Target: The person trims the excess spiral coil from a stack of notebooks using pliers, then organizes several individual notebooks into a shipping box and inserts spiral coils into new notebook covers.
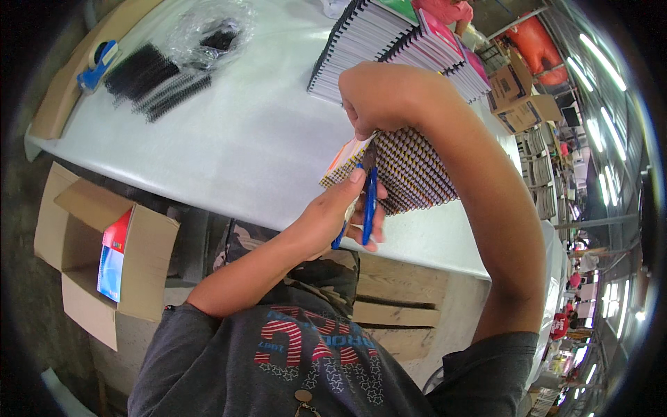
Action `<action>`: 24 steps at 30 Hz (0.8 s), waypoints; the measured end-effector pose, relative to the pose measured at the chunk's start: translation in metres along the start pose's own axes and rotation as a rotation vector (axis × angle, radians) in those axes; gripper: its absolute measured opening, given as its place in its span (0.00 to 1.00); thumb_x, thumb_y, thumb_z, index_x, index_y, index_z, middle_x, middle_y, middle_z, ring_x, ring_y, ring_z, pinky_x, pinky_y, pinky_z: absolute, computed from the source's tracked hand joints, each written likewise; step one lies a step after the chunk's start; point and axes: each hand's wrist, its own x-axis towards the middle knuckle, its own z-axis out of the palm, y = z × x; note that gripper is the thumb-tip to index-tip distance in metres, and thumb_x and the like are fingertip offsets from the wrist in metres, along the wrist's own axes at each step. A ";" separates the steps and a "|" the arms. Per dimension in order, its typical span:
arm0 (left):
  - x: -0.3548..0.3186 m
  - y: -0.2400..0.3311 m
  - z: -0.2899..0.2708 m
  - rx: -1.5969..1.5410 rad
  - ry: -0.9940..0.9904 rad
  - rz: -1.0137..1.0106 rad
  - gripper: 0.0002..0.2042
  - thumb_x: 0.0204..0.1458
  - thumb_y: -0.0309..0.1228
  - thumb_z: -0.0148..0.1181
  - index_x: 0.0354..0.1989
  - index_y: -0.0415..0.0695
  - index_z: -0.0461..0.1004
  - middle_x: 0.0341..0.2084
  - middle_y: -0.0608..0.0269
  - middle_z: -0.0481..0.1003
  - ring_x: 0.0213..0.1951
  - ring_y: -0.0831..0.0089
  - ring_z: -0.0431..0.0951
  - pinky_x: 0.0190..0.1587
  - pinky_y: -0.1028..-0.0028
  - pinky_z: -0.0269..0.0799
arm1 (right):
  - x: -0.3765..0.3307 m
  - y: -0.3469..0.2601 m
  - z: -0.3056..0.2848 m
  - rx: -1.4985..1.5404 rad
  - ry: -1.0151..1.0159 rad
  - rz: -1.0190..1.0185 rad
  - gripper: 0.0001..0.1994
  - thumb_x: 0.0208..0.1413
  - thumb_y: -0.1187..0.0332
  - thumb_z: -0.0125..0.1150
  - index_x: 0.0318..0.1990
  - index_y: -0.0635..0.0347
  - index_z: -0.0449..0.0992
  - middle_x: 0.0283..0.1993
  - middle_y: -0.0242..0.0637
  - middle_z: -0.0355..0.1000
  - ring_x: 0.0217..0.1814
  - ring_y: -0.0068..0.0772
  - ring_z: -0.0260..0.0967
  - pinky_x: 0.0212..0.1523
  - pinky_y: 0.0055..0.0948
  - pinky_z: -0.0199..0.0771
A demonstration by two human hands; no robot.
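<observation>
My left hand (pixel 332 212) is wrapped round a pair of pliers (pixel 370 201) with blue handles. Their dark jaws point away from me, up against the coil edges of a stack of spiral-bound notebooks (pixel 413 170), whose wire spines face me in dense rows. Over the top of that stack bends my right hand (pixel 379 97), wrist crooked, its fingers curled down close to the plier tips. What those fingers pinch is hidden behind the hand. An orange-and-white cover edge (pixel 340 161) shows at the stack's left side.
Taller piles of black-spiral books (pixel 375 48) stand behind my right hand. Black plastic coils (pixel 142 73), clear plastic wrap (pixel 208 35) and a blue tape dispenser (pixel 99 66) lie on the white table (pixel 229 139). An open carton (pixel 146 264) sits below left. Someone in pink (pixel 448 10) is beyond.
</observation>
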 end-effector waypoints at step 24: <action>-0.004 0.011 0.007 0.092 -0.007 -0.020 0.29 0.58 0.57 0.30 0.46 0.41 0.63 0.26 0.58 0.69 0.28 0.64 0.73 0.29 0.68 0.72 | -0.009 -0.003 -0.004 0.028 0.035 0.036 0.11 0.34 0.70 0.67 0.28 0.63 0.76 0.31 0.44 0.75 0.35 0.41 0.74 0.34 0.35 0.71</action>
